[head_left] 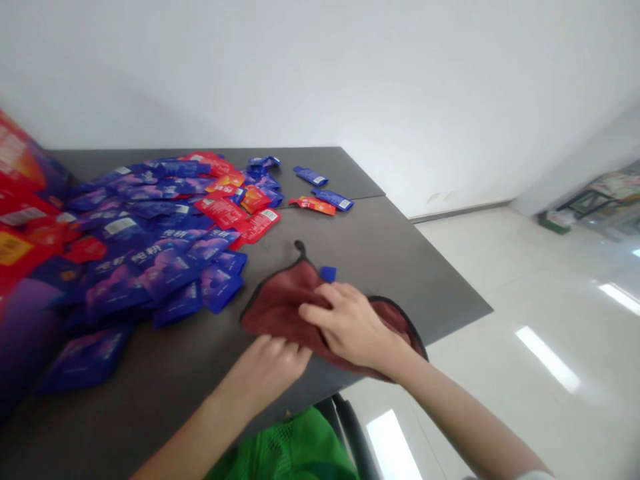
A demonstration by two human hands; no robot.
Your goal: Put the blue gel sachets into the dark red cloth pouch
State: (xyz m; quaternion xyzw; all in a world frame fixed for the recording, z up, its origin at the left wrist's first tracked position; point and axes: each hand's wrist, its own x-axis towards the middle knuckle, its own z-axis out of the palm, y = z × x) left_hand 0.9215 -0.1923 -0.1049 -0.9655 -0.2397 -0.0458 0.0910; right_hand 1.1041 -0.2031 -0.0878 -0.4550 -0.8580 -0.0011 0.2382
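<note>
A dark red cloth item (pixel 285 300) with black edging and a small black loop lies over the front part of the grey table. My left hand (pixel 280 363) is closed on its near edge, knuckles up. On top of the cloth, my right hand (pixel 345 320) pinches a fold with bent fingers. A small blue piece (pixel 329 273) shows just beyond my right hand; the rest of it is hidden. To the left, a large heap of blue packets (pixel 165 267) reaches close to the cloth.
Red packets (pixel 223 212) lie on the heap. Several loose packets (pixel 333 199) sit at the back of the grey table (pixel 420 280). Large red and purple packs (pixel 25 213) stand at far left. Green mesh (pixel 295 447) and a black bar are below the front edge.
</note>
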